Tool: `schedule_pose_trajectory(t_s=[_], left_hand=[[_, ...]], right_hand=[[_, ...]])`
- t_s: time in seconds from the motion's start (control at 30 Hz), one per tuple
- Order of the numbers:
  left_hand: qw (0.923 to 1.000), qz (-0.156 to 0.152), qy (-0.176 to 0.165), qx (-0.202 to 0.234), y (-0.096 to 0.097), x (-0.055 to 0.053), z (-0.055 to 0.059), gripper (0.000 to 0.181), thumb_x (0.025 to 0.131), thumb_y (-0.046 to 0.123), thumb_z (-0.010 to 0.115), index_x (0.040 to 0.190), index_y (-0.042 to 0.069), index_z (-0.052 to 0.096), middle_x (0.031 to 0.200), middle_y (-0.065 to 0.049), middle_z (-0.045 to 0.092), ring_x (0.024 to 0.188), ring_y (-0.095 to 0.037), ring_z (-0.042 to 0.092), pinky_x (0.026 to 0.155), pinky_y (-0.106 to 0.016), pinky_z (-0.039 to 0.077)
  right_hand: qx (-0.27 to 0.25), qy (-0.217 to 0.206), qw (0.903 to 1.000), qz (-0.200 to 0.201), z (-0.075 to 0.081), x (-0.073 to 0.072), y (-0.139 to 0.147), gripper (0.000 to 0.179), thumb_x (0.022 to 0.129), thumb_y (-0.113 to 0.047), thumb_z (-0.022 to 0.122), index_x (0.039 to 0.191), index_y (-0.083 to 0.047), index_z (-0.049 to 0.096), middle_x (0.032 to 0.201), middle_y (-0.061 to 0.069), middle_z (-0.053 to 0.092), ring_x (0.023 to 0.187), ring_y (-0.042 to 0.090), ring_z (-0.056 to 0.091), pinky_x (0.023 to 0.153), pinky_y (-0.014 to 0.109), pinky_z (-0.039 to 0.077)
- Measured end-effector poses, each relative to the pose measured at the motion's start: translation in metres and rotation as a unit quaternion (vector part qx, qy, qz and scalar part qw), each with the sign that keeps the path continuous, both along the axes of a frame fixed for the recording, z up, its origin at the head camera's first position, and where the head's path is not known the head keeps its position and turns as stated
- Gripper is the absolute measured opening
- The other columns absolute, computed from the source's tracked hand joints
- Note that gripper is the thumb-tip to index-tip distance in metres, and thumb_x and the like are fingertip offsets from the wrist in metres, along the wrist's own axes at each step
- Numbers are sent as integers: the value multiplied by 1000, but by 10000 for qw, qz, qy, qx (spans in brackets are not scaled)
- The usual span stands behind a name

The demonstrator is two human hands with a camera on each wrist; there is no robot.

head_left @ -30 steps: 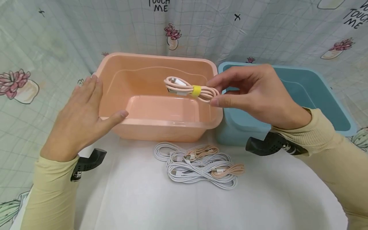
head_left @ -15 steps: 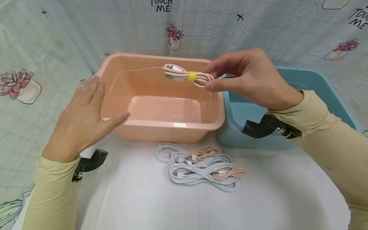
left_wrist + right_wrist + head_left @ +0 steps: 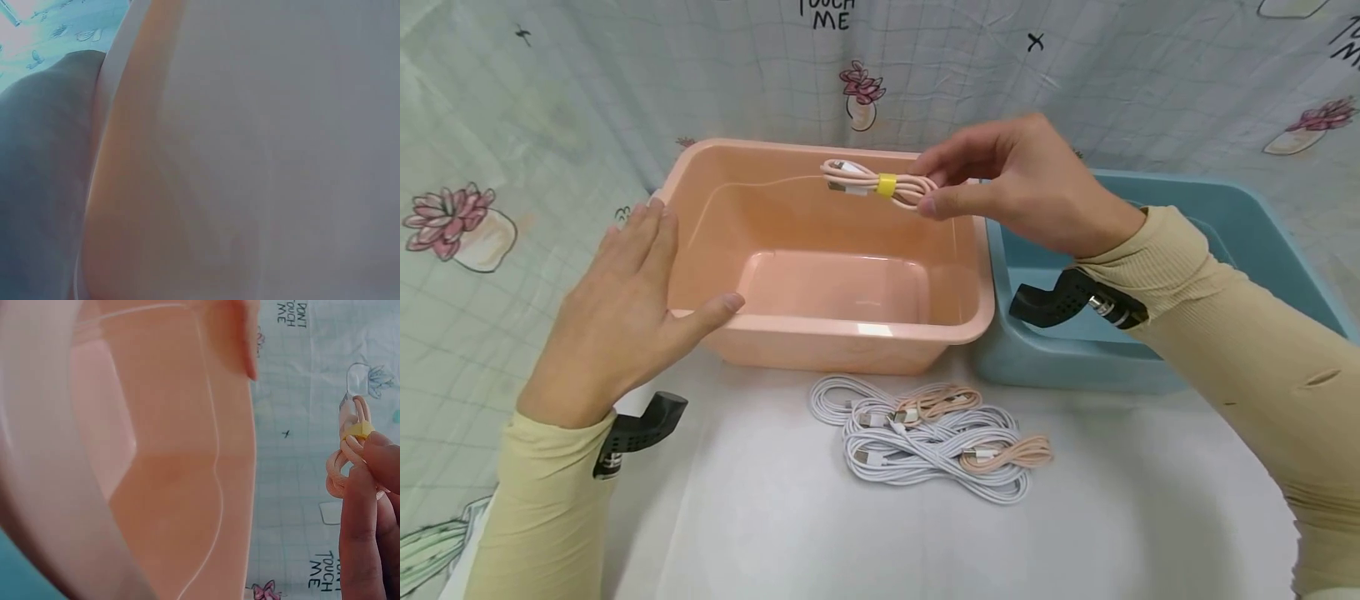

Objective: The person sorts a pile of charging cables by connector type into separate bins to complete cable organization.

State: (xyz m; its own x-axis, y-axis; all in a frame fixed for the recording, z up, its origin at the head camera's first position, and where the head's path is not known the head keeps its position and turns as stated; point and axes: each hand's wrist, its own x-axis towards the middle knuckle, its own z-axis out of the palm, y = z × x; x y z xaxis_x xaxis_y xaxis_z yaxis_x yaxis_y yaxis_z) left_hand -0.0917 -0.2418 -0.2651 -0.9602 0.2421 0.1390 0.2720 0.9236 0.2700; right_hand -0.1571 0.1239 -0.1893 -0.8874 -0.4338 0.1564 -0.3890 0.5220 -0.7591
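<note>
Pale grid-patterned fabric (image 3: 745, 92) is hung along the left and far sides. At its near left a green cactus (image 3: 432, 546) is printed, and farther up a pink succulent in a pot (image 3: 460, 225); more potted plants and the words "TOUCH ME" are repeated across the far side. Below, the table (image 3: 790, 542) is covered in smooth white, faintly creased at the left and shadowed at the right.

At the left, the left hand (image 3: 617, 317) is laid over the left end of a peach bin (image 3: 820, 327), with the fingers straight and the thumb spread away over the near rim. In front of this bin, a heap of coiled white cables (image 3: 917, 467) is set on the table; two peach cable coils are seen on it, one toward the far side (image 3: 940, 403) and one at the right (image 3: 1011, 454).

Above the far part of the peach bin, a peach cable bundle (image 3: 859, 178) is held, wrapped by a yellow band (image 3: 887, 185). Its right end is pinched between thumb and fingers of the right hand (image 3: 1030, 187), while its left end, where white plugs are shown, is extended leftward from the fingertips. Farthest right, a blue bin (image 3: 1075, 371) is placed just beside the peach one, partly covered by the right sleeve (image 3: 1247, 333).
</note>
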Motion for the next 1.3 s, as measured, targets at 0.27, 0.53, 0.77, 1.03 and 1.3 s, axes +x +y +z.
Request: schedule_pose_trajectory(t_s=[0.27,0.53,0.77,1.03,1.3], left_hand=[[10000,32,-32,-26,0,1,1,101,90,64,50,156,5,1,165,-10,-2,156,-30,-2,129,-44,0],[9999,105,-75,-15,2,5,1,102,89,65,50,156,6,-1,165,-10,-4,156,-29,-4,128,-44,-1],[9999,113,-81,-2,2,5,0,102,89,65,50,156,7,0,165,-9,-4,156,-28,-4,128,-46,0],[10000,18,-68,48,1,2,0,100,90,64,51,157,10,-1,166,-7,-2,156,-26,-4,128,-49,4],[9998,-100,17,165,-2,-2,-2,101,88,63,54,156,8,4,166,-10,2,156,-27,0,129,-45,3]], right_hand=[[-60,-101,9999,-52,-4,-15,-6,28,80,-30,80,106,-20,74,91,2,71,81,16,67,73,19,56],[-216,-51,9998,-6,-5,-29,-15,28,81,-26,79,107,-19,74,94,1,71,84,18,67,76,19,57],[-440,-198,9988,127,-10,-38,-22,27,80,-24,80,105,-16,75,92,3,71,82,19,67,73,19,58],[-442,-552,9972,246,-20,-45,-24,27,81,-23,79,105,-13,75,92,2,74,81,16,69,73,20,57],[-458,-818,9954,179,-23,-48,-25,30,80,-26,80,107,-15,74,91,2,72,84,17,67,75,22,56]])
